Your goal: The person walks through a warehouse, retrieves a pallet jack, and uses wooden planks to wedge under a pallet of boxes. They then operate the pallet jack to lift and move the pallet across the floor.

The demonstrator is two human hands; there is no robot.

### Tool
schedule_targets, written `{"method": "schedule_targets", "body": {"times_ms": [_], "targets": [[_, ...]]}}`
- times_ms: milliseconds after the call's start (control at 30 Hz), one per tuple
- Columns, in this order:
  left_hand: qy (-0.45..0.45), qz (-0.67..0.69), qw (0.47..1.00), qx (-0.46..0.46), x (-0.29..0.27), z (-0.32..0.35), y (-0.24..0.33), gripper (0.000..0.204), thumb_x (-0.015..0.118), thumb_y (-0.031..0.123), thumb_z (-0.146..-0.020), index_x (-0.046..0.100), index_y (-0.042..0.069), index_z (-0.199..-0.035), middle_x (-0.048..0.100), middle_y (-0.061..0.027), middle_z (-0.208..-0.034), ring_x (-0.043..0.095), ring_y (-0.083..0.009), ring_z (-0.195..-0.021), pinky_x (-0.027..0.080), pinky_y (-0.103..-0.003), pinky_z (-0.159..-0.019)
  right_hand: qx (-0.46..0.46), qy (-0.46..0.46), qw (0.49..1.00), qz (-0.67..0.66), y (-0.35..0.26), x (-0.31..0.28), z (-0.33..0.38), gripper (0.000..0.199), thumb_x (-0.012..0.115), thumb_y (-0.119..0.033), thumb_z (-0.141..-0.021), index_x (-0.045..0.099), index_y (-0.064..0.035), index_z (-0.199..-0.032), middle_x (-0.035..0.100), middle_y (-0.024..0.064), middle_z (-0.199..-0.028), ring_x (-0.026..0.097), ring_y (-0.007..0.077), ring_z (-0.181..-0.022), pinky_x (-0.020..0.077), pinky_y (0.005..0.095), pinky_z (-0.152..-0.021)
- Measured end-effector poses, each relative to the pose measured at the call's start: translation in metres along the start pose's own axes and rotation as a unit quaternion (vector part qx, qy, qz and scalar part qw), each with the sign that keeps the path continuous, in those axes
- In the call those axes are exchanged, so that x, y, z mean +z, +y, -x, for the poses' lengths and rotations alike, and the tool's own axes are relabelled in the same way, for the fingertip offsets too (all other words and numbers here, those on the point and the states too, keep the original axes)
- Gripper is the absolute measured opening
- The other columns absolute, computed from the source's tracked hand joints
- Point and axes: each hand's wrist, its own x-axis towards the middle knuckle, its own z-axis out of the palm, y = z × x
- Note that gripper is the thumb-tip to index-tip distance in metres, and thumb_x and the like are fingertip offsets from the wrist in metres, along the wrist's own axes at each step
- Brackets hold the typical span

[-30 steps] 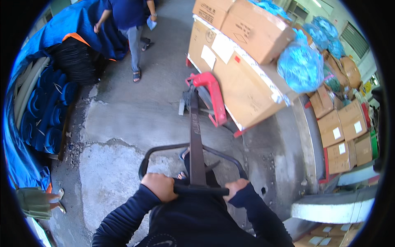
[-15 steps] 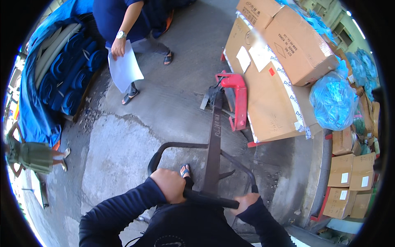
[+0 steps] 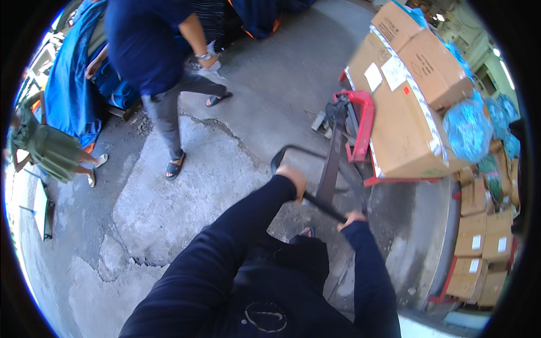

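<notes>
My left hand (image 3: 293, 179) and my right hand (image 3: 351, 219) both grip the black loop handle (image 3: 315, 198) of a red pallet jack (image 3: 355, 121). Its dark tiller runs from the handle up to the red pump housing. The jack's forks sit under a load of large brown cardboard boxes (image 3: 403, 112) stacked at the upper right. My dark blue sleeves come in from the lower edge, and one sandalled foot (image 3: 307, 231) shows just below the handle.
A person in a dark blue top and grey trousers (image 3: 163, 73) walks on the cracked concrete floor (image 3: 186, 191) to the left. Another person in green (image 3: 48, 149) stands at far left by blue tarps (image 3: 67, 96). More boxes (image 3: 479, 248) and blue bags (image 3: 468, 129) line the right.
The view has swung left. The jack and boxes now sit further right, the handle tilts diagonally, and the person in blue has come closer on the left.
</notes>
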Motion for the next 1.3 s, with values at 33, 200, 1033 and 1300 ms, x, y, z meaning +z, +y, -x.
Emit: {"method": "schedule_targets", "body": {"times_ms": [33, 200, 1033, 1300], "targets": [[0.051, -0.012, 0.999, 0.004, 0.005, 0.001, -0.008, 0.042, 0.085, 0.041, -0.061, 0.078, 0.01, -0.088, 0.074, -0.0135, -0.09, 0.073, -0.0279, -0.087, 0.057, -0.041, -0.073, 0.045, 0.038, 0.998, 0.005, -0.005, 0.006, 0.0, 0.041, 0.076, -0.037, -0.065, 0.076, -0.0096, -0.095, 0.072, 0.0179, -0.092, 0.069, 0.0351, -0.092, 0.0545, 0.0429, -0.086], [0.072, -0.081, 0.994, 0.012, 0.033, 0.028, -0.039, 0.035, 0.08, 0.035, -0.064, 0.078, 0.01, -0.088, 0.074, -0.0129, -0.09, 0.072, -0.0281, -0.088, 0.057, -0.041, -0.074, 0.044, 0.055, 0.996, -0.049, -0.054, 0.027, 0.024, 0.036, 0.075, -0.037, -0.067, 0.076, -0.0103, -0.091, 0.071, 0.0184, -0.087, 0.069, 0.0358, -0.086, 0.0548, 0.0438, -0.08], [0.086, -0.093, 0.939, 0.32, -0.31, 0.032, -0.206, 0.038, 0.08, 0.047, -0.059, 0.063, 0.013, -0.059, 0.06, -0.0057, -0.054, 0.063, -0.0233, -0.051, 0.048, -0.037, -0.051, 0.047, -0.115, 0.974, -0.192, -0.216, -0.27, -0.03, 0.031, 0.068, -0.046, -0.075, 0.068, -0.0159, -0.079, 0.067, 0.0101, -0.069, 0.069, 0.032, -0.069, 0.0523, 0.046, -0.061], [0.013, -0.249, 0.957, 0.149, -0.111, 0.071, -0.239, 0.037, 0.068, 0.044, -0.071, 0.077, 0.012, -0.085, 0.073, -0.0155, -0.09, 0.071, -0.0327, -0.088, 0.057, -0.043, -0.08, 0.172, 0.045, 0.974, -0.141, -0.299, -0.066, -0.006, 0.022, 0.072, -0.028, -0.068, 0.073, -0.0133, -0.085, 0.072, 0.0134, -0.087, 0.07, 0.0346, -0.085, 0.0555, 0.0448, -0.077]]}}
